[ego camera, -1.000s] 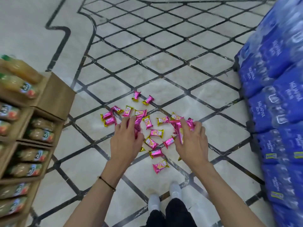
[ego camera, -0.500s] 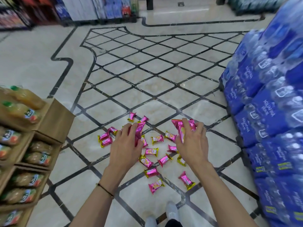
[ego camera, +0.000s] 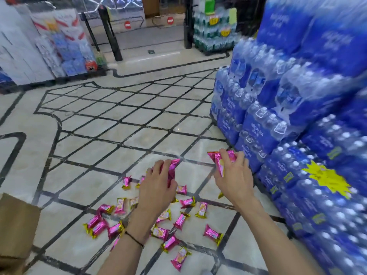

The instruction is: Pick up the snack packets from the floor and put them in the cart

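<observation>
As the left grip (ego camera: 156,187) and right grip (ego camera: 234,175) each clutch a bunch of pink snack packets (ego camera: 172,165), neither looks free. Loose packets (ego camera: 211,233) lie scattered on the tiled floor (ego camera: 119,135) below, nearest the left grip; no cart is in view.

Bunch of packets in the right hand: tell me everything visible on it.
The bunch of packets is several small pillow-shaped wrappers, glossy pink foil by the look, with yellow-gold crimped ends and a pale panel on one. The right hand grips them from above, fingers curled over them, so the count is hidden. They fan out past the hand, tilted, held off the tiled floor, close to the blue bottle packs but not visibly touching them.
</observation>
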